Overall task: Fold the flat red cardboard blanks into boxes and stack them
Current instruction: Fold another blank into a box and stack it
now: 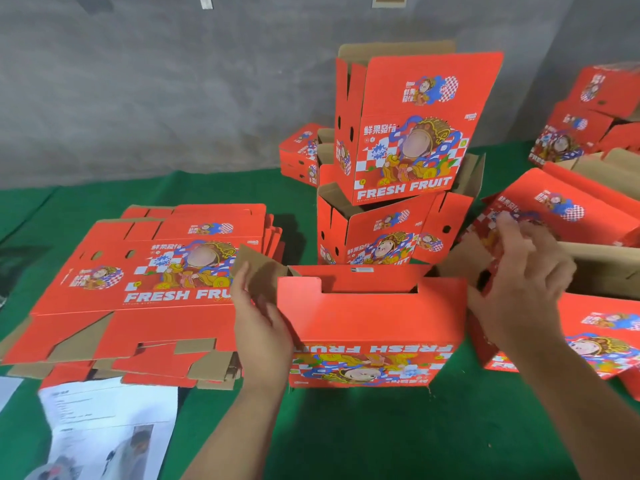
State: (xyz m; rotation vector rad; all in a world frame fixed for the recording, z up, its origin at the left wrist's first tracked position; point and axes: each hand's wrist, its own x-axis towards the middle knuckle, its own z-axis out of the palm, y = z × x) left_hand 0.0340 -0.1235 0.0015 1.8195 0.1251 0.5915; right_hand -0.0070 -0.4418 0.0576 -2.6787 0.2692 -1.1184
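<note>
A half-folded red box (370, 327) stands upside down in front of me on the green table (346, 427), its "FRESH FRUIT" print inverted. My left hand (259, 317) touches its left end, fingers straight against the brown side flap (256, 271). My right hand (519, 282) is at its right end, fingers spread and loosely bent around the right flap, blurred. A pile of flat red blanks (145, 278) lies at the left. Behind the box, folded boxes form a stack (401, 188), the top one tilted.
More red boxes and blanks lie at the right (571, 209) and far right (588, 109). A small red box (299, 154) sits behind the stack. Printed paper sheets (104, 431) lie at the near left. A grey wall (173, 81) rises behind the table.
</note>
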